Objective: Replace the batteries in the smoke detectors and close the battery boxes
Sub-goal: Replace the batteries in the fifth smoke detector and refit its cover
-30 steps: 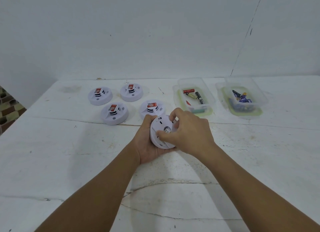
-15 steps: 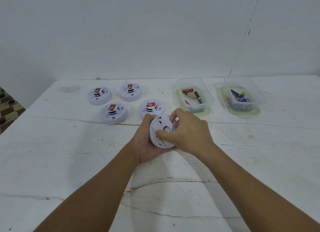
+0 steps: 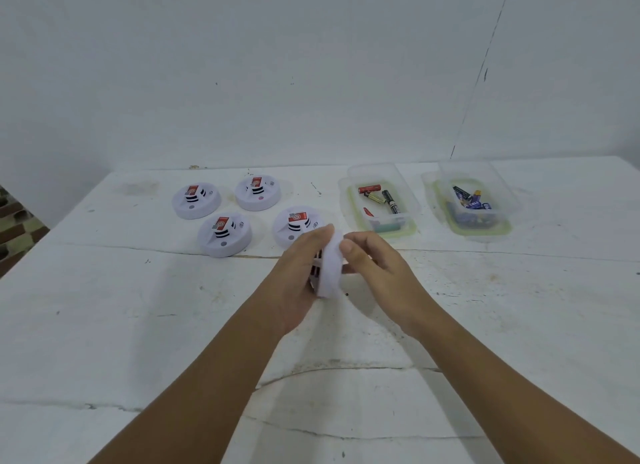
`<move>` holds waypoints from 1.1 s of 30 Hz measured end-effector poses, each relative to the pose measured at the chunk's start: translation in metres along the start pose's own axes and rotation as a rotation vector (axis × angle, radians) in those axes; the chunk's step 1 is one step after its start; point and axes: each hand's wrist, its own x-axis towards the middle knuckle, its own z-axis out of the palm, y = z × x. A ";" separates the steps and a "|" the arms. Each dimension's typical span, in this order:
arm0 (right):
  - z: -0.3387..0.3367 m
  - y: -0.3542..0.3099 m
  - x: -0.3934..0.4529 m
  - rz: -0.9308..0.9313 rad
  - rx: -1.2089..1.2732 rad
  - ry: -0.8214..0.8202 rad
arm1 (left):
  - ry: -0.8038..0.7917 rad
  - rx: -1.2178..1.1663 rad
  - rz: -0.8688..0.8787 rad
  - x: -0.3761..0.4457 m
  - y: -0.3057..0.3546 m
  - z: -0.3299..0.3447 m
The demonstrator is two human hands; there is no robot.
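Held detector [image 3: 329, 269]: white plastic disc, tipped on edge, flat faces pointing left/right, centred between both hands above the table [image 3: 138, 325]. Left hand [image 3: 298, 276] cups its vented face; right hand [image 3: 374, 266] pinches the rim w/ thumb and fingers. Both equally near. Four matching detectors lie flat far-left; clear bin [image 3: 381, 204] of batteries far-right.

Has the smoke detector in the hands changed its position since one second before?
Yes. The held smoke detector has turned on edge, its flat back no longer facing the camera. It stays just in front of the nearest table detector.
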 end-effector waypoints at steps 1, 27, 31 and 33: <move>0.001 -0.001 -0.001 0.033 0.095 -0.042 | 0.065 0.124 0.046 -0.002 0.002 0.005; 0.007 0.023 0.013 0.269 0.577 0.158 | 0.168 -0.069 -0.035 -0.023 -0.014 -0.012; 0.001 0.020 0.014 0.224 0.609 0.146 | 0.091 0.011 -0.152 -0.023 -0.001 -0.021; -0.003 0.016 0.014 0.206 0.572 0.126 | 0.059 0.082 -0.170 -0.021 0.006 -0.025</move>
